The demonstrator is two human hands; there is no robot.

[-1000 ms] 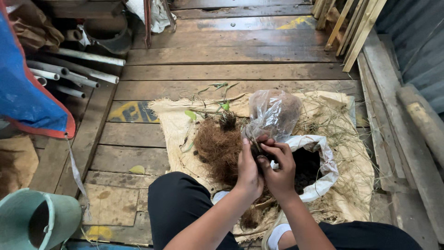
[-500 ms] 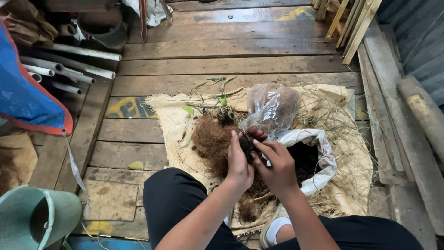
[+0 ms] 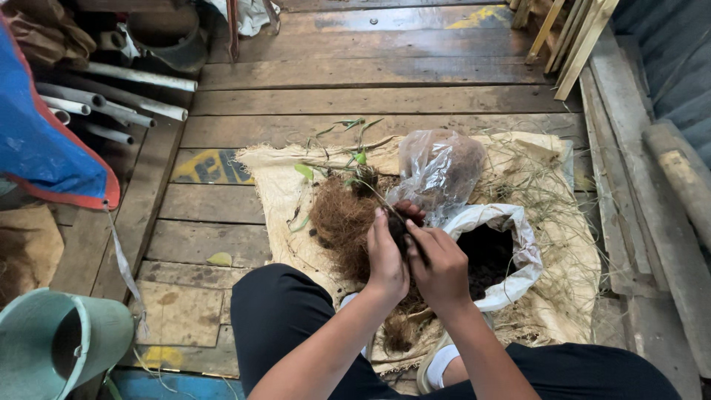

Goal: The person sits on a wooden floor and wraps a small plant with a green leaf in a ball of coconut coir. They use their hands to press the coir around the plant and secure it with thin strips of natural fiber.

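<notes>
So I'm holding a small dark clump [image 3: 398,228], looks like a root ball or a plug of soil, pinched between both hands right over the middle of the sacking. My left hand [image 3: 386,255] is wrapped round its near-left side, fingers closed on it, and my right hand [image 3: 442,268] is cupped against the other side with the fingers curled in, so both are gripping it together, I'd guess to keep it from crumbling. A thin green seedling [image 3: 354,169] sticks out the far end, leaning away from me. Just left of my hands sits a heap of brown coconut fibre [image 3: 342,222], touching the clump, handy for grabbing. To the right there's a white sack [image 3: 522,255] rolled open with dark soil inside, and a clear plastic bag [image 3: 438,169] beyond it. All of it sits on a tan burlap sheet [image 3: 270,185], probably to catch the mess on the plank floor [image 3: 355,96]. Pale pipes [image 3: 111,100] lie far left, a green bucket [image 3: 63,344] near left.
</notes>
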